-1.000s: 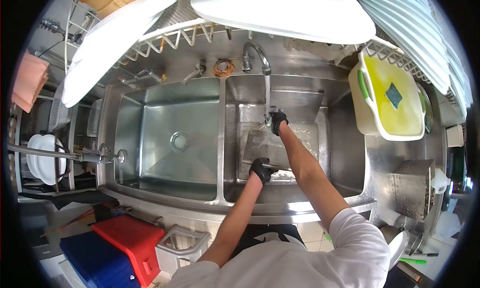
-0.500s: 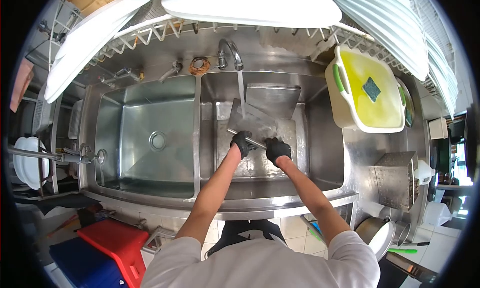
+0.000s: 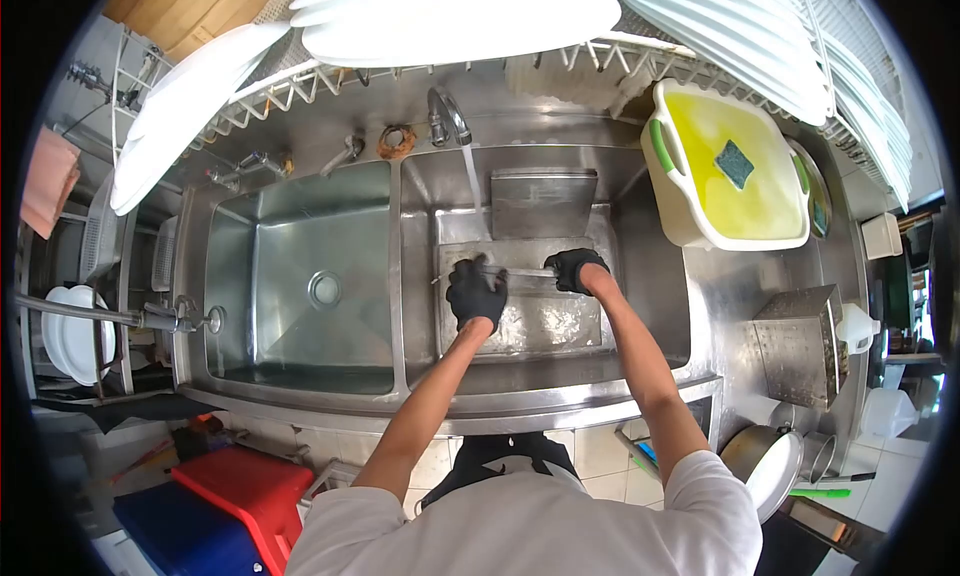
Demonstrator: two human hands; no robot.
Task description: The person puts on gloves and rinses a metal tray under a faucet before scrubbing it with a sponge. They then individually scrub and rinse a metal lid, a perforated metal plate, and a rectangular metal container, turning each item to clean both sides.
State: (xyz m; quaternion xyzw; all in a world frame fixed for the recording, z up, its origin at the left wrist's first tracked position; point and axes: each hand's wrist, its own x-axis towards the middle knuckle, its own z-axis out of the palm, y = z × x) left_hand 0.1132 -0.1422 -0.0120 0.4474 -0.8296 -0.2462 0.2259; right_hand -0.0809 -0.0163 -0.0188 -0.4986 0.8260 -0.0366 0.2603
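Two black gloves at a thin metal piece in the sink

The flat metal piece (image 3: 530,273) is above the floor of the right sink (image 3: 650,306), and we see it nearly from its edge, like a thin bar. The right hand (image 3: 575,269), in a black glove, grips its right end. The left hand (image 3: 476,294), in a black glove too, is on its left part, but it is blurry, so I cannot tell if those fingers hold tight.

Just behind, a square metal plate (image 3: 543,206) leans on the back wall of the same sink. Water (image 3: 474,186) runs down from the curved tap (image 3: 447,116) near the left hand. The sink floor is wet and shiny.

The left sink (image 3: 275,326) sits right beside this one, with a round drain (image 3: 324,289). On the other side is a white tub (image 3: 685,221) with green handles. It has yellow liquid (image 3: 760,206) in it, and a dark green scrub pad (image 3: 735,164) on top. Big white dishes (image 3: 450,21) stand in the rack (image 3: 290,88) at the back. Down low on the left are a red bin (image 3: 240,486) and a blue bin (image 3: 180,526).
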